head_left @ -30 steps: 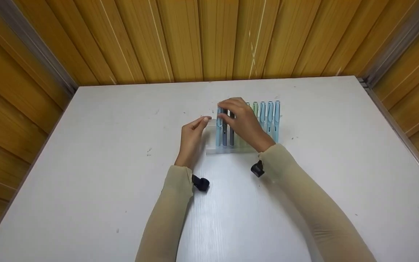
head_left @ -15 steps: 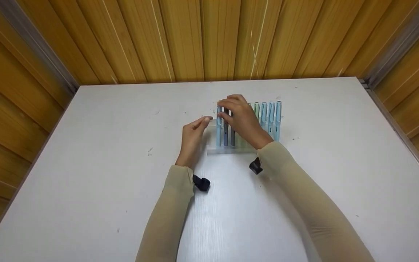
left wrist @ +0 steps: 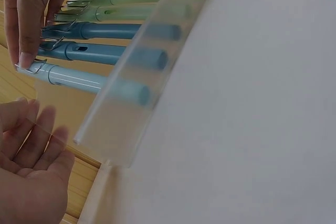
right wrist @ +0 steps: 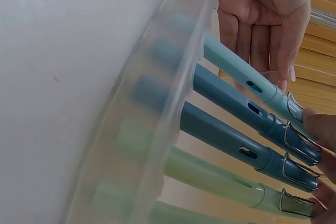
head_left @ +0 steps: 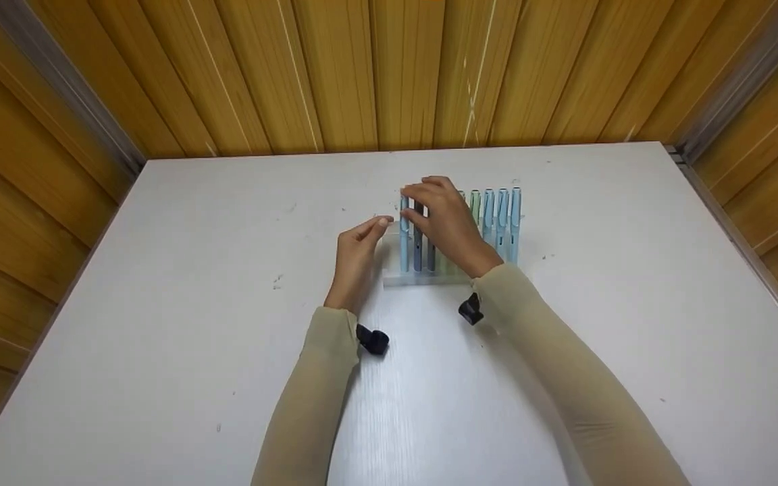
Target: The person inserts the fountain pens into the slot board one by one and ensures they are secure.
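Upright in a frosted clear rack [head_left: 423, 278] near the far middle of the white bench [head_left: 159, 270]: a row of capped pens, long axes vertical, caps and wire clips on top. Leftmost in the row, a pale blue pen [head_left: 404, 233], then two darker blue-grey ones, then pale green, then more light blue at the right end. Right hand [head_left: 446, 223] above the left part of the row, nearer of the two, fingertips [left wrist: 26, 56] curled down onto the cap end and clip of the pale blue pen; touching or pinching it, hard to tell which from the wrist views. Left hand [head_left: 356, 253] just left of the rack, palm turned toward it, fingers relaxed and fairly straight, holding nothing, close beside the rack's left end but contact not certain. Pale blue pen thus directly below the right fingertips and just right of the left palm. Smooth matte barrels, small oval windows, metal clips; bottoms blurred behind the rack's wall.
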Motion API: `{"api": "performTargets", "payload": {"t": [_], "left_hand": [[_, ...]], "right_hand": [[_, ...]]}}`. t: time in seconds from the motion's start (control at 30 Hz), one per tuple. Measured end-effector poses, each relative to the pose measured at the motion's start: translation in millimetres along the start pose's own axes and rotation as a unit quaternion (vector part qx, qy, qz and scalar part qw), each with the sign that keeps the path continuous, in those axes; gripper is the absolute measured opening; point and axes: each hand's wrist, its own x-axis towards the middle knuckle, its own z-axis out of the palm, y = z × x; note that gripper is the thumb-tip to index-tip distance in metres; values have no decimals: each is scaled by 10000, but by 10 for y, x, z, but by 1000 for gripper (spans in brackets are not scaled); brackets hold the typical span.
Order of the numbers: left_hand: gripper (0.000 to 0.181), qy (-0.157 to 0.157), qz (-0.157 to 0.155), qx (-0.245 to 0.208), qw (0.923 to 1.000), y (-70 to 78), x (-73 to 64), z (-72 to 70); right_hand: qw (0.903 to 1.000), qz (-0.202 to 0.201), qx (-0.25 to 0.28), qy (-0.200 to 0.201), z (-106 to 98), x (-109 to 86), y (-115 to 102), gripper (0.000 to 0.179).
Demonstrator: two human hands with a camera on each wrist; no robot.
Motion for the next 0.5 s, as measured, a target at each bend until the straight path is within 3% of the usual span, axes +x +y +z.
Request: {"api": "performTargets", "payload": {"t": [0.27, 0.5], "left_hand": [[37, 44, -75, -40, 10000, 17, 6, -18], [31, 76, -228, -86, 9997, 35, 20, -23]], "right_hand": [[9988, -164, -464, 64, 45, -26, -15, 45], [9993, -199, -210, 218, 6, -49, -10, 47]]}}
